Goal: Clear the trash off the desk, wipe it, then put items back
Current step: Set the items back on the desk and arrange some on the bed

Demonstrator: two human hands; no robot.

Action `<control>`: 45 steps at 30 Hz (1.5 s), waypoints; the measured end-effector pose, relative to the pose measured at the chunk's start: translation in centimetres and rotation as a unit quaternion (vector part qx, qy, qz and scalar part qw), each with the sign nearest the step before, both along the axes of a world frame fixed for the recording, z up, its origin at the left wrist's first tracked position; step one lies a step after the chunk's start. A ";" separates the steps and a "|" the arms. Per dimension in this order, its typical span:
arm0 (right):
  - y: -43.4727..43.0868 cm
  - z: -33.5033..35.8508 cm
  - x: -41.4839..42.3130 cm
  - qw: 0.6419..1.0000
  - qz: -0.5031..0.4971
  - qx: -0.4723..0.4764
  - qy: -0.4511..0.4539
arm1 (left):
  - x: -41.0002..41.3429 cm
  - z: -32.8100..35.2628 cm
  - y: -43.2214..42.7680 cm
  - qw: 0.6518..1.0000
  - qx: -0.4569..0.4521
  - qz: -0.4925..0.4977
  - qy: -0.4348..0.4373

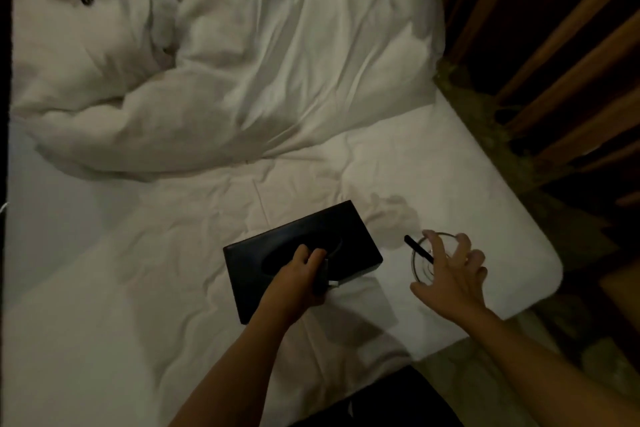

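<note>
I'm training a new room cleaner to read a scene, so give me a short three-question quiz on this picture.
1. True or false: the black box lies on a wooden desk.
2. What leans in the clear glass? A) a spoon B) a thin black stick C) a toothbrush
3. Which hand grips the black box?

Key
1. False: it lies on the white bed sheet.
2. B.
3. The left hand. The right hand arches its fingers over the glass rim.
</note>
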State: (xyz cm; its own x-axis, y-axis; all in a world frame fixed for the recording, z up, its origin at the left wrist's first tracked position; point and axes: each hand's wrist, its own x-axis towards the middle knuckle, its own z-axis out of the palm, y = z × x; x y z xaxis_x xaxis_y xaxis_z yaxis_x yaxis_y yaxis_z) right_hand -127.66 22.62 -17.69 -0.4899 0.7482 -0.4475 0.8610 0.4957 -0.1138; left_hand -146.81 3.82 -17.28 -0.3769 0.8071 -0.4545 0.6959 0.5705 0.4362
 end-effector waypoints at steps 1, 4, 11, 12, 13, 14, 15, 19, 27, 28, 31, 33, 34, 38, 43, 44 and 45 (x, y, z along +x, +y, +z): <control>-0.5 0.9 0.3 1.000 -0.003 0.003 0.002 | -0.2 0.9 -0.3 1.000 0.009 -0.011 0.011; -1.8 3.8 1.2 1.000 -0.021 0.017 0.013 | -0.8 3.4 -1.1 0.996 0.043 -0.056 0.047; -6.1 11.2 5.6 0.995 -0.088 0.040 0.017 | 1.1 9.8 -1.8 0.986 0.086 -0.137 0.049; -6.6 12.1 6.5 0.994 -0.098 0.045 0.018 | 1.6 10.7 -1.4 0.985 0.093 -0.142 0.040; -7.0 12.9 7.5 0.993 -0.112 0.045 0.018 | 2.3 11.6 -0.8 0.984 0.093 -0.149 0.036; -7.3 13.8 8.7 0.991 -0.128 0.043 0.019 | 3.1 12.5 -0.2 0.982 0.089 -0.161 0.037; -7.6 14.8 9.8 0.988 -0.143 0.045 0.023 | 3.9 13.3 0.6 0.978 0.091 -0.181 0.043; -8.1 18.4 15.2 0.973 -0.215 0.080 0.040 | 7.9 16.3 4.2 0.950 0.110 -0.285 0.069; -10.0 21.7 29.2 0.933 -0.342 0.107 0.022 | 20.9 19.7 11.1 0.896 0.144 -0.414 0.064; -10.5 21.9 31.4 0.926 -0.363 0.107 0.019 | 23.2 19.9 11.9 0.887 0.145 -0.433 0.062; -11.8 22.5 38.4 0.900 -0.420 0.118 0.020 | 30.9 20.3 13.9 0.857 0.140 -0.492 0.067; -12.7 23.0 43.4 0.883 -0.453 0.122 0.015 | 36.7 20.6 15.2 0.834 0.140 -0.529 0.067; -13.3 23.2 45.9 0.874 -0.470 0.124 0.012 | 39.7 20.7 15.7 0.823 0.143 -0.546 0.065; -16.3 24.1 55.6 0.820 -0.554 0.145 0.005 | 51.6 21.4 16.7 0.773 0.169 -0.611 0.035; -21.2 23.7 64.6 0.742 -0.655 0.141 -0.018 | 64.5 21.5 16.3 0.700 0.159 -0.696 0.017; -22.1 23.6 66.2 0.727 -0.673 0.135 -0.026 | 66.8 21.4 16.2 0.681 0.158 -0.714 0.021; -23.0 23.5 67.6 0.713 -0.689 0.125 -0.031 | 69.0 21.3 16.2 0.663 0.158 -0.731 0.022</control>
